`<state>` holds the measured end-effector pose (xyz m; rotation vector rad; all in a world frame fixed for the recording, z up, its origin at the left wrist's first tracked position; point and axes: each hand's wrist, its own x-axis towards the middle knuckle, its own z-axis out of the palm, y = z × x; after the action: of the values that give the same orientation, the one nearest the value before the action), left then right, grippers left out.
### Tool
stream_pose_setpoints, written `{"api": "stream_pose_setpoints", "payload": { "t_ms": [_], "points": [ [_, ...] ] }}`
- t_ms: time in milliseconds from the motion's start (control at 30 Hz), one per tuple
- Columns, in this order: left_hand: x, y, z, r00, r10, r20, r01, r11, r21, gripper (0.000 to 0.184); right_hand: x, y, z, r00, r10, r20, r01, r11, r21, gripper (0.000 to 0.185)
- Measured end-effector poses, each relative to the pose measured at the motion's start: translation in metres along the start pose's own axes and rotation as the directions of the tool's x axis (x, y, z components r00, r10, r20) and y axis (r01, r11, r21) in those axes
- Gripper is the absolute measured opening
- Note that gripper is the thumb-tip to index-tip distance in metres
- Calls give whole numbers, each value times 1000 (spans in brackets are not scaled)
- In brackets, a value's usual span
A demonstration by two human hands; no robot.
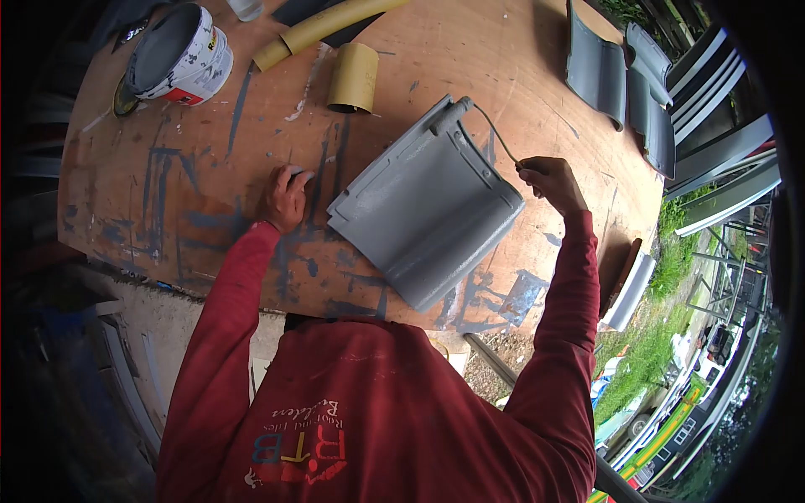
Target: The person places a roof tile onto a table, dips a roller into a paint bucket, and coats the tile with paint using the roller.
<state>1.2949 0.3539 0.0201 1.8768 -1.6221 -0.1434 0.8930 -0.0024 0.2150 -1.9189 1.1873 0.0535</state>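
A grey roof tile lies tilted on the paint-marked wooden table. My right hand pinches the end of a thin bent rod at the tile's right side. The rod's other end reaches a small roller, which touches the tile's upper edge. Left of the tile, my left hand rests on the table with its fingers curled; a small pale thing shows at the fingertips, too small to name.
A paint bucket stands at the upper left. Near the top are a yellow-brown half-round piece and a long curved one. More grey tiles lie at the upper right, and another piece leans at the right edge.
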Motion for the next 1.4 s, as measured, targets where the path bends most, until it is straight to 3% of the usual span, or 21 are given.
{"api": "stream_pose_setpoints", "payload": {
  "t_ms": [67,200,367,467,567,700,833,967,1033,1100,1133,1167,1233,1300,1333,1400],
  "points": [
    [0,-1,0,1000,6,-4,-6,1000,24,41,12,-5,4,998,-53,-21,54,995,84,27],
    [-1,-3,1,1000,3,14,-3,1000,10,41,11,-8,0,997,-72,-3,72,997,25,25],
    [2,0,-3,1000,0,19,0,1000,-13,40,-30,27,-16,998,50,31,-44,983,-176,29],
    [0,-1,0,1000,21,-7,-21,999,-25,39,-78,33,-31,982,185,19,-181,972,-153,25],
    [-1,-4,2,999,35,-2,-35,999,-26,38,-122,48,-48,967,254,-39,-257,955,-146,24],
    [-1,-4,8,999,44,-33,-44,999,-4,38,-181,31,-44,960,206,-188,-241,952,-187,27],
    [-1,1,10,995,98,-22,-98,995,8,38,-195,59,8,932,157,-327,-127,986,110,29],
    [2,-7,9,988,153,-35,-151,987,59,35,-225,84,47,926,88,-367,-78,996,42,30],
    [10,-1,6,984,179,-26,-176,982,74,33,-256,80,51,911,322,-259,-279,942,189,29],
    [11,2,-9,995,68,79,-59,992,-110,26,-282,114,70,905,167,-391,-135,985,109,29],
    [6,-1,-17,989,-54,136,80,978,-192,26,-285,158,100,850,129,-511,19,961,275,34],
    [4,-1,-22,967,-169,189,218,937,-275,28,-296,156,113,819,191,-541,-14,949,314,34],
    [-2,18,-42,926,-280,254,348,894,-283,32,-306,171,145,754,353,-554,-40,866,498,36],
    [-7,22,-51,920,-278,274,346,907,-242,33,-301,183,180,633,260,-729,133,891,433,36],
    [-8,27,-53,892,-309,330,397,885,-243,33,-297,189,191,636,269,-724,137,883,449,36],
    [-5,42,-55,855,-337,395,447,864,-231,32,-289,182,205,546,325,-772,175,857,484,37]
  ]
}}
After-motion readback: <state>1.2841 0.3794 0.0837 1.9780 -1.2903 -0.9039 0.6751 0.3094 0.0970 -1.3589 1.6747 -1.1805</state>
